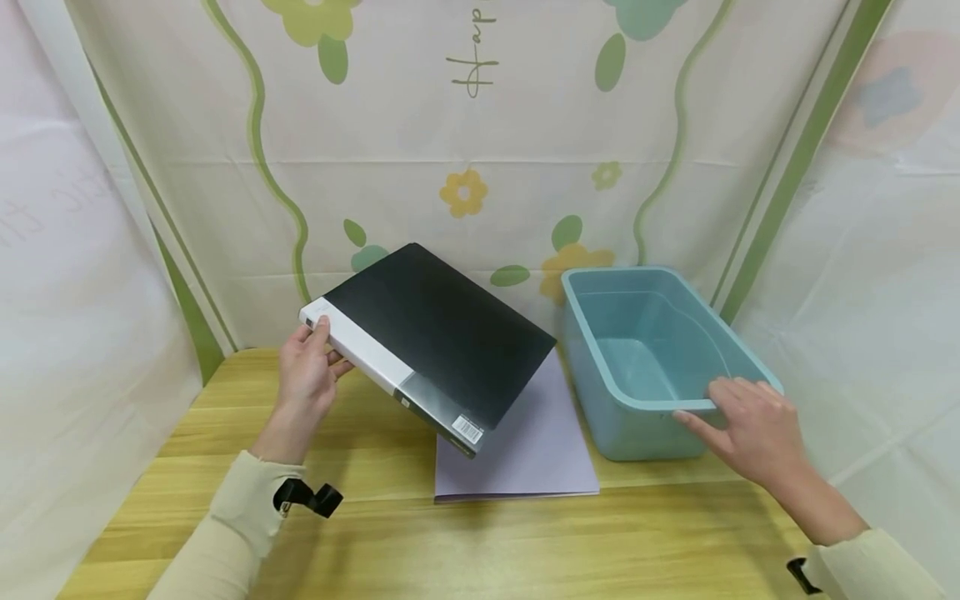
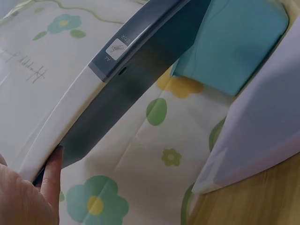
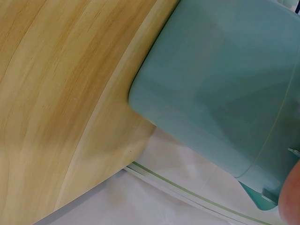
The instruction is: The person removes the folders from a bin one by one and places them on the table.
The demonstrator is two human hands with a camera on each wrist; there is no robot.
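My left hand point(image 1: 306, 375) holds a black folder point(image 1: 442, 325) by the white end of its spine, thumb on top and fingers beneath. The folder is tilted above the table, its barcode corner pointing toward me. In the left wrist view, the spine point(image 2: 70, 108) crosses in front of the fingers point(image 2: 51, 178). Under the folder lies a lilac folder point(image 1: 525, 475), partly covered by it in the head view. On the right, my right hand point(image 1: 757, 425) grips the near rim of a blue plastic bin point(image 1: 645, 435), fingers over the edge. Nothing shows inside the bin.
The wooden table point(image 1: 360, 542) reaches back to a printed fabric curtain point(image 1: 375, 142) with flowers. Similar fabric hangs at both sides. The bin stands upright at the table's right, close to the side curtain point(image 1: 885, 350).
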